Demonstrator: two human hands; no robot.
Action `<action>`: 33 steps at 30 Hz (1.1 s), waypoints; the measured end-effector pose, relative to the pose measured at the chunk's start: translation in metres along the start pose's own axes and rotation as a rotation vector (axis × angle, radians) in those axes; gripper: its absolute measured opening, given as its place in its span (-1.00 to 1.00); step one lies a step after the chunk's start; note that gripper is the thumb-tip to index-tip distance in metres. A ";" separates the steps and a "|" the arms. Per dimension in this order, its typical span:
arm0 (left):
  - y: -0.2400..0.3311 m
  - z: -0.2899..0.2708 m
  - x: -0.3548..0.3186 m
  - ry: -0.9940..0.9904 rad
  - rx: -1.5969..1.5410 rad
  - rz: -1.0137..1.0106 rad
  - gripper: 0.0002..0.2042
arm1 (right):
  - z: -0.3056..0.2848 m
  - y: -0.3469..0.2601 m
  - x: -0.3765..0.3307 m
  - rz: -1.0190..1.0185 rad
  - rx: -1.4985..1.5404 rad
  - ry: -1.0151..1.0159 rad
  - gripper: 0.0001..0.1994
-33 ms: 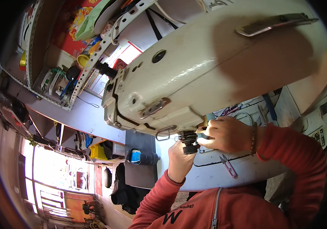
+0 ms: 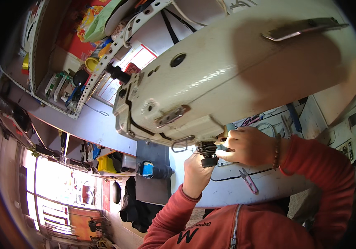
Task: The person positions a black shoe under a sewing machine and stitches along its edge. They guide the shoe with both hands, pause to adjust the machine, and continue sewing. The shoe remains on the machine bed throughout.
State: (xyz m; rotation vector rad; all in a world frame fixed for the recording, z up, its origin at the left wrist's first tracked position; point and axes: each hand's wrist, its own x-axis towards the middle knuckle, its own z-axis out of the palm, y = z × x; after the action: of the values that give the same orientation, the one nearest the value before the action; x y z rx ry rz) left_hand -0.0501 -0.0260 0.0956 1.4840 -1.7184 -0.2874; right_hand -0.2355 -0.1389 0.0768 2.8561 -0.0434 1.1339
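Observation:
A large cream sewing machine [image 2: 211, 79] fills the upper part of the view. Beneath its head, my left hand [image 2: 196, 174] is raised next to the black thread-tension knob [image 2: 208, 155]; its fingertips are hidden behind the knob and the machine. My right hand [image 2: 248, 146], with a beaded bracelet [image 2: 276, 151] at the wrist, is close to the needle area from the right. Its fingers are curled together in a pinch, and whatever lies between them cannot be made out. Pink-handled thread snips [image 2: 249, 181] lie on the white table [image 2: 277, 189] below my right hand.
A dark cylinder with a blue patch [image 2: 148, 169] is left of my left hand. Behind the machine, a perforated metal rack [image 2: 87, 93] holds small items, including a yellow cup [image 2: 91, 63]. A blue-handled tool [image 2: 294, 117] lies under the machine arm.
The machine appears slightly farther right in the picture. Both hands stay in nearly the same place, with no visible change of grip.

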 end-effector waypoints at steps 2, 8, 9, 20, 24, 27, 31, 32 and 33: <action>-0.001 -0.002 -0.001 -0.031 0.002 -0.028 -0.90 | -0.004 0.000 0.002 -0.008 -0.005 -0.012 -0.81; -0.013 -0.005 -0.010 -0.111 -0.025 -0.209 -0.88 | -0.014 -0.002 0.004 -0.001 -0.014 -0.135 -0.79; -0.015 -0.002 -0.013 -0.060 -0.127 -0.218 -0.87 | -0.014 -0.002 0.005 -0.014 -0.012 -0.120 -0.79; -0.046 0.033 -0.039 0.323 -0.390 0.060 -0.71 | -0.004 -0.006 0.005 -0.018 -0.068 -0.035 -0.84; -0.049 0.031 -0.037 0.330 -0.349 0.084 -0.71 | 0.000 -0.010 0.006 0.063 -0.056 0.013 -0.88; -0.048 0.030 -0.035 0.330 -0.314 0.104 -0.70 | 0.006 -0.010 0.007 0.059 -0.036 0.039 -0.91; -0.046 0.026 -0.033 0.313 -0.277 0.116 -0.68 | 0.010 -0.008 0.005 -0.008 -0.038 -0.019 -0.92; -0.045 0.026 -0.032 0.309 -0.286 0.119 -0.67 | 0.011 -0.007 0.004 -0.022 -0.063 -0.016 -0.91; -0.045 0.025 -0.032 0.297 -0.244 0.134 -0.66 | 0.011 -0.007 0.004 -0.037 -0.088 -0.014 -0.90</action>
State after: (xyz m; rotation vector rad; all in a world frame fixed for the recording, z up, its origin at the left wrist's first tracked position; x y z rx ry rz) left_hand -0.0370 -0.0177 0.0373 1.1651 -1.4785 -0.1877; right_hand -0.2248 -0.1327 0.0706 2.7762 -0.0404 1.0770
